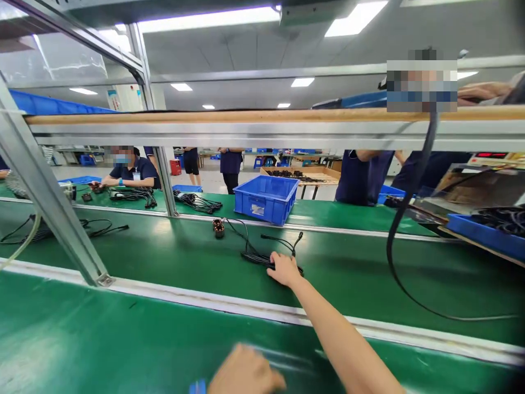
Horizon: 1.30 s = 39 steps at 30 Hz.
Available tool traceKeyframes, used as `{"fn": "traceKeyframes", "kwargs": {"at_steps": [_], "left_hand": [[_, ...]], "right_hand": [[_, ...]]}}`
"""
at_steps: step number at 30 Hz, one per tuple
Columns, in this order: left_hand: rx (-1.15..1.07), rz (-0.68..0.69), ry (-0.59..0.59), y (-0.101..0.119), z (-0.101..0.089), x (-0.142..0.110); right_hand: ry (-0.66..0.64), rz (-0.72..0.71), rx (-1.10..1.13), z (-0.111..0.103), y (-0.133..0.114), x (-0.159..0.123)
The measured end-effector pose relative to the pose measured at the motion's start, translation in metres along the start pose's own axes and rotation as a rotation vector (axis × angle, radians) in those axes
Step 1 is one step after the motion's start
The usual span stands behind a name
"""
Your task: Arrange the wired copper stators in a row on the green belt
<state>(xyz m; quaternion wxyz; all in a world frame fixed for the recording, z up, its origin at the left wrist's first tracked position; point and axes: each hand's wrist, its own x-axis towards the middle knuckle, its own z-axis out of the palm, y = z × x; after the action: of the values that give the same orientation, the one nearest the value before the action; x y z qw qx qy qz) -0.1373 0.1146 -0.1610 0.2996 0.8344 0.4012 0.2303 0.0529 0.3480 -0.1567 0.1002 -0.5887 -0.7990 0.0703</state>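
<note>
My right hand reaches out over the middle green strip, its fingers curled over a bundle of black cable. Loose cable ends with a connector stick up beyond the hand. To the left of the bundle sits a small round part with copper-coloured windings, which seems joined to the cable. Low in the view, above the near green worktop, my left hand is smeared by motion, a blue band at its wrist. Its fingers cannot be made out.
A blue bin stands beyond the cable. More black cables lie at the far side and left. Metal posts and a shelf rail frame the bench. A dark strap hangs at right. Co-workers are across the bench.
</note>
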Motion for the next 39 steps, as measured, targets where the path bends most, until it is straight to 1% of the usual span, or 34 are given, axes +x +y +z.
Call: {"fn": "traceKeyframes", "kwargs": {"at_steps": [2, 4, 5, 6, 7, 8, 9, 11, 13, 14, 16, 18, 19, 21, 24, 27, 30, 33, 35, 36, 38, 39], "left_hand": [[0.084, -0.182, 0.203, -0.032, -0.044, 0.029], [0.101, -0.29, 0.362, -0.066, -0.085, 0.066], [0.092, -0.335, 0.426, -0.079, -0.099, 0.085], [0.069, -0.358, 0.473, -0.087, -0.106, 0.103], [0.032, -0.361, 0.505, -0.091, -0.107, 0.117], [-0.016, -0.354, 0.522, -0.089, -0.102, 0.127], [-0.074, -0.339, 0.522, -0.082, -0.091, 0.131], [-0.198, -0.304, 0.476, -0.059, -0.061, 0.127], [-0.299, -0.278, 0.385, -0.031, -0.029, 0.108], [-0.333, -0.267, 0.334, -0.016, -0.016, 0.096], [-0.37, -0.249, 0.24, 0.007, 0.001, 0.067], [-0.37, -0.244, 0.166, 0.022, 0.011, 0.039], [-0.36, -0.249, 0.139, 0.026, 0.013, 0.027], [-0.326, -0.266, 0.119, 0.026, 0.015, 0.009], [-0.239, -0.283, 0.189, 0.014, 0.013, -0.004], [-0.148, -0.291, 0.295, -0.007, 0.004, -0.001], [-0.034, -0.303, 0.399, -0.031, -0.015, 0.014], [0.12, -0.302, 0.472, -0.05, -0.042, 0.039], [0.231, -0.289, 0.471, -0.057, -0.06, 0.061], [0.284, -0.275, 0.446, -0.059, -0.069, 0.073], [0.364, -0.226, 0.347, -0.059, -0.083, 0.099], [0.389, -0.19, 0.275, -0.058, -0.088, 0.112]], "right_hand": [[-0.01, 0.02, -0.014, -0.001, 0.008, -0.01], [-0.008, 0.036, 0.002, -0.008, 0.013, -0.021], [0.008, 0.047, 0.017, -0.014, 0.014, -0.027], [0.034, 0.06, 0.036, -0.022, 0.013, -0.032], [0.066, 0.073, 0.058, -0.031, 0.01, -0.036], [0.1, 0.086, 0.081, -0.043, 0.007, -0.04], [0.132, 0.095, 0.104, -0.056, 0.002, -0.043], [0.182, 0.101, 0.148, -0.088, -0.009, -0.046], [0.214, 0.09, 0.178, -0.125, -0.023, -0.046], [0.224, 0.079, 0.187, -0.143, -0.03, -0.046], [0.241, 0.048, 0.193, -0.175, -0.044, -0.047], [0.25, 0.014, 0.188, -0.201, -0.057, -0.052], [0.25, 0.0, 0.183, -0.212, -0.063, -0.056], [0.241, -0.023, 0.172, -0.228, -0.072, -0.067], [0.23, -0.049, 0.146, -0.248, -0.08, -0.091], [0.222, -0.064, 0.098, -0.265, -0.083, -0.121], [0.203, -0.076, 0.037, -0.281, -0.084, -0.158], [0.156, -0.05, -0.072, -0.297, -0.084, -0.203], [0.119, -0.03, -0.162, -0.308, -0.084, -0.236], [0.105, -0.024, -0.204, -0.313, -0.084, -0.254], [0.062, 0.007, -0.269, -0.317, -0.08, -0.29], [0.033, 0.032, -0.293, -0.314, -0.075, -0.309]]}}
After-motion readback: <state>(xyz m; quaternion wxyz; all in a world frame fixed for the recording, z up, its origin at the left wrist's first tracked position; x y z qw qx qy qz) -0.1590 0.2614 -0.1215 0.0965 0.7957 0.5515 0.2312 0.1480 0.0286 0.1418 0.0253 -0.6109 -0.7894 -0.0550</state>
